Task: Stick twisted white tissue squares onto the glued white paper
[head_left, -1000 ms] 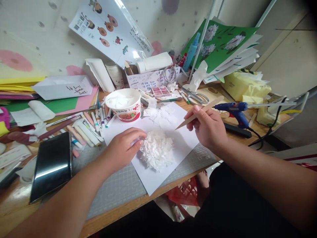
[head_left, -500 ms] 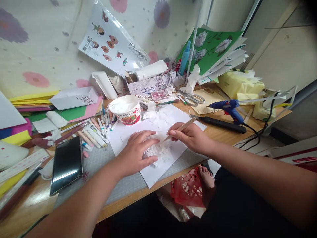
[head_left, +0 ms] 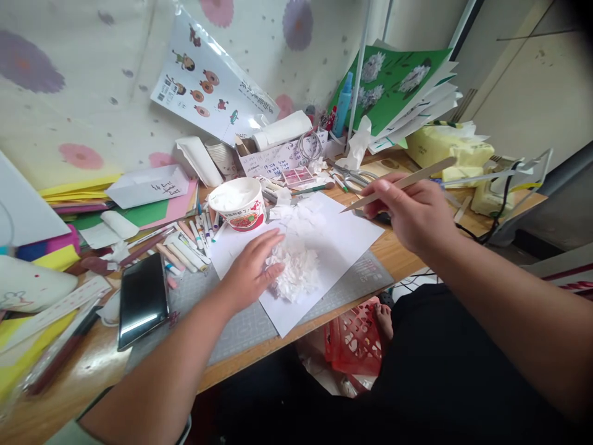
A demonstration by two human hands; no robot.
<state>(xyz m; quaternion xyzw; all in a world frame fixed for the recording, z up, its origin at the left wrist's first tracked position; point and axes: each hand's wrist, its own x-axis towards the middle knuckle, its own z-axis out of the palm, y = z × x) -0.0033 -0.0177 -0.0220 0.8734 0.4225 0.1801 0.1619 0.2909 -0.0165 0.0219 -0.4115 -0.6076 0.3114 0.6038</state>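
Observation:
A ruffled white paper flower (head_left: 296,273) lies on a white sheet of paper (head_left: 347,232). My left hand (head_left: 250,271) rests at its left edge, fingers stretched out and thumb against the petals. My right hand (head_left: 407,207) is closed round a flat pointed wooden stick (head_left: 430,171), raised to the right of the flower with its tip over the sheet. Loose white paper scraps (head_left: 303,219) lie behind the flower. A printed paper tub (head_left: 241,213) holding something white stands at the sheet's back left.
Markers (head_left: 201,232) and a dark-screened tablet or phone (head_left: 143,296) lie on the left. Scissors (head_left: 354,176) and a paint palette (head_left: 297,177) are at the back. A yellow tissue pack (head_left: 447,148) stands right. A grey cutting mat (head_left: 231,337) is under the sheet.
My right hand brought the stick down to the flower, then lifted it away to the right. My left hand reached over the flower, then drew back to its left edge. The view shifted.

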